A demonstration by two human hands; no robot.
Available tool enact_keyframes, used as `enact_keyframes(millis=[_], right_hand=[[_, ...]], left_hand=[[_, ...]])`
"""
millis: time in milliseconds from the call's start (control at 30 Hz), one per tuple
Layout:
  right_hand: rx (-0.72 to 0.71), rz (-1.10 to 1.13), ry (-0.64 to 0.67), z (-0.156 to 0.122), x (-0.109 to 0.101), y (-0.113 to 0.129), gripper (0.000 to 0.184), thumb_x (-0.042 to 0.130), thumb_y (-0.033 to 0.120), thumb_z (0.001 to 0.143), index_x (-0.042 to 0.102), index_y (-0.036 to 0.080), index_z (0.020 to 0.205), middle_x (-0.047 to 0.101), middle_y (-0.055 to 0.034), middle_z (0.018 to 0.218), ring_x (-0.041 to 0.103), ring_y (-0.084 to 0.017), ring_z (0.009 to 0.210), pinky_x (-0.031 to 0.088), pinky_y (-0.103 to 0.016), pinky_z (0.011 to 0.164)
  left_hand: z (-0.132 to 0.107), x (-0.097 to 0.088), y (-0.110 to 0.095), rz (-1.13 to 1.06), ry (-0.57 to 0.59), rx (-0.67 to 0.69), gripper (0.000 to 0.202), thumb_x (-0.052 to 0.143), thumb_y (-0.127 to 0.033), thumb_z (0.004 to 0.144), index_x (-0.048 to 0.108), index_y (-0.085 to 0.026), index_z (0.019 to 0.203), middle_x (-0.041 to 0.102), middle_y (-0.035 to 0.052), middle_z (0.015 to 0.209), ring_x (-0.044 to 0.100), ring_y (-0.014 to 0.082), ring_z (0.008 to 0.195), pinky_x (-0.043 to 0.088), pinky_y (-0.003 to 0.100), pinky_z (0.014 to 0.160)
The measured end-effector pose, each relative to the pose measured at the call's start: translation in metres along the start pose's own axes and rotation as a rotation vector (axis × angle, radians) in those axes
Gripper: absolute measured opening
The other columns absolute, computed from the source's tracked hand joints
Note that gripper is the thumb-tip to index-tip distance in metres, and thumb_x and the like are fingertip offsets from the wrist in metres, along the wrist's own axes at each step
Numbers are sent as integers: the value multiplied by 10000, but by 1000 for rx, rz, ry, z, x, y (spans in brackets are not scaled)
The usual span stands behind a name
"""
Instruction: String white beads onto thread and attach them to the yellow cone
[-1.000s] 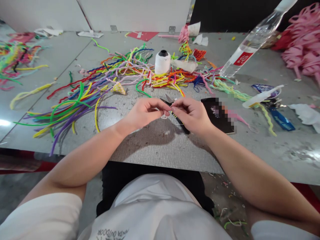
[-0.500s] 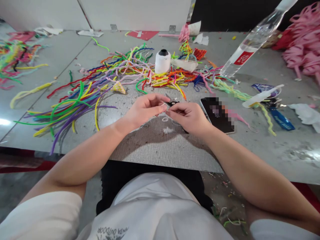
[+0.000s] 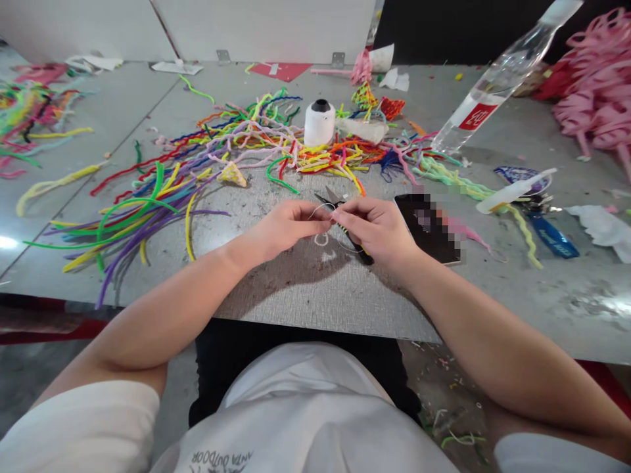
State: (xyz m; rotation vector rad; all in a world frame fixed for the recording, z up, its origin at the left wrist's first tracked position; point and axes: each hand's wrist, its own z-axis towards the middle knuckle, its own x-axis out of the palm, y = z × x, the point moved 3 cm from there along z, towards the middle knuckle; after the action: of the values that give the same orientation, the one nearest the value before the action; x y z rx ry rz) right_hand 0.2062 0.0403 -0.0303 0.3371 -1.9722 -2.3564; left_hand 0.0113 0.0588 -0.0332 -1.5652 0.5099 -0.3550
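My left hand (image 3: 290, 228) and my right hand (image 3: 378, 226) meet over the table, fingertips almost touching. A thin white thread (image 3: 324, 206) runs between them, curving up in a small arc. The right thumb and forefinger pinch it; the left fingers are closed on it too, though their grip is partly hidden. Small scissors (image 3: 365, 257) with black and yellow handles lie on the table beneath the right hand, blades pointing away from me and spread. Behind the hands stands a white thread cone (image 3: 319, 126) with a black top.
Colourful fuzzy strands (image 3: 148, 203) spread across the left and middle. To the right are a phone (image 3: 434, 248), a tilted water bottle (image 3: 486, 102), a white-tipped glue bottle (image 3: 515, 190), a blue packet (image 3: 555, 235) and a heap of pink loops (image 3: 594, 92). The table edge (image 3: 315, 326) is near my body.
My hands have shifted slightly and turned, and the thread arc now shows above the fingers. More of the scissors has come into sight between and under the hands.
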Motion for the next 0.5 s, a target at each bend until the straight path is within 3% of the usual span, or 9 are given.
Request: enact_keyframes(millis=[133,300,500], right_hand=[[-65,-86,-49,0,-4,5,186,823,387,880,756,217,843,531,43,611,377,-104,549,272,-285,504],[-59,-13,-35,5,-6,5,165,780,345,901,699,220,829,502,59,599,412,-108,545,308,-284,512],[75,79,-16,8,-7,-1,165,827,310,869,728,205,949,501,81,600,395,-87,483,281,-268,468]], left_hand=[[0,-1,-2,-122,-81,-26,211,892,-404,813,792,-219,819,714,21,806,625,132,735,487,269,648],[0,-2,-11,-365,-133,-40,251,903,-397,788,746,-200,794,770,43,965,656,140,861,501,250,698],[-2,-7,-20,-348,-138,-14,187,822,-325,859,707,-204,774,677,5,782,606,114,743,452,241,650]])
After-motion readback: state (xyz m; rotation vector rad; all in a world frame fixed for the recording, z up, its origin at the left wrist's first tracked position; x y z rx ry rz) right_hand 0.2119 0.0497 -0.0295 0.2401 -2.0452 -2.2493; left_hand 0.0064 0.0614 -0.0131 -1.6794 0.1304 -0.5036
